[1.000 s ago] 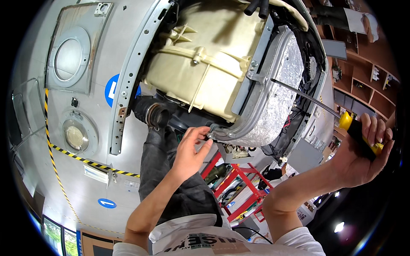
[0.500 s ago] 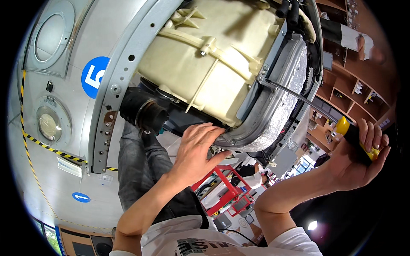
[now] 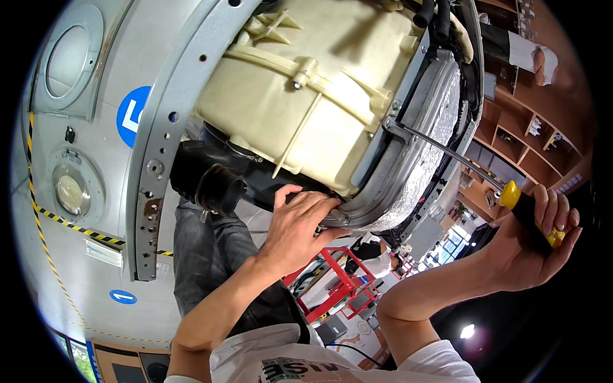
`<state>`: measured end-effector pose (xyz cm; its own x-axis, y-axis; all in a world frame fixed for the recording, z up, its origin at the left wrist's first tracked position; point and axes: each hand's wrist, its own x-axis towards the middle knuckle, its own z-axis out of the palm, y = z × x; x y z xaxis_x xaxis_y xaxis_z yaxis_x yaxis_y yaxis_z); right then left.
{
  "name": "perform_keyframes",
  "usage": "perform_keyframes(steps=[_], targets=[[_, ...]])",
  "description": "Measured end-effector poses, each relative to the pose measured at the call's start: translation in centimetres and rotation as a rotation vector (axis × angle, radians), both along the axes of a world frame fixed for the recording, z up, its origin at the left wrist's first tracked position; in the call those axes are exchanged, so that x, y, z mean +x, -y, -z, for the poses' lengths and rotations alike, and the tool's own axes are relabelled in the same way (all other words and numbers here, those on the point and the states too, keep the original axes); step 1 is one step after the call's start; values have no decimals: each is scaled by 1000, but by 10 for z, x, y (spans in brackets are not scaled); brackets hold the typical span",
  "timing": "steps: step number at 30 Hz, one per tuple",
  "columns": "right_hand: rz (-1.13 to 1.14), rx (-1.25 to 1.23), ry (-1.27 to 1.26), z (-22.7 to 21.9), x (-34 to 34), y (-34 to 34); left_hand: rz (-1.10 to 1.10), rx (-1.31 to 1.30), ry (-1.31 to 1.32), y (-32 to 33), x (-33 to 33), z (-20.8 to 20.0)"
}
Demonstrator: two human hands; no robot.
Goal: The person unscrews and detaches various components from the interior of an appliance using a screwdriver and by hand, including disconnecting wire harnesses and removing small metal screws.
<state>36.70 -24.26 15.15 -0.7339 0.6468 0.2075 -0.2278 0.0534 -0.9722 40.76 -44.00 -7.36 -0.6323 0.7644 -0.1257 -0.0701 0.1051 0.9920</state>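
Observation:
My right hand (image 3: 520,246) grips the yellow and black handle of a long screwdriver (image 3: 456,156). The shaft slants up and left, and its tip meets a small bracket with a screw (image 3: 391,122) beside a cream plastic tub (image 3: 262,96). A curved grey metal housing (image 3: 367,217), partly covered in silver foil, runs along the tub's right and near side. My left hand (image 3: 297,223) holds the near edge of this housing, fingers curled over it and thumb alongside; the fingertips are partly hidden.
A black ribbed hose (image 3: 214,185) sticks out left of my left hand. A grey metal frame strip with holes (image 3: 150,172) borders the left. Behind are a red metal frame (image 3: 332,287), brown shelving (image 3: 511,140) and another person (image 3: 523,54).
The tub, black hose and metal frame have shifted slightly left in view. One finger of my left hand is now more raised and bent. The screwdriver stays at the bracket.

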Motion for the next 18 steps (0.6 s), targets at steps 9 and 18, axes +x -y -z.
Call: perform_keyframes(steps=[9, 18], targets=[[3, -31, 3, 2, 0, 0, -2, -20, 3, 0, -3, -3], [15, 4, -23, 7, 1, 5, 2, -21, -2, 0, -3, -2]])
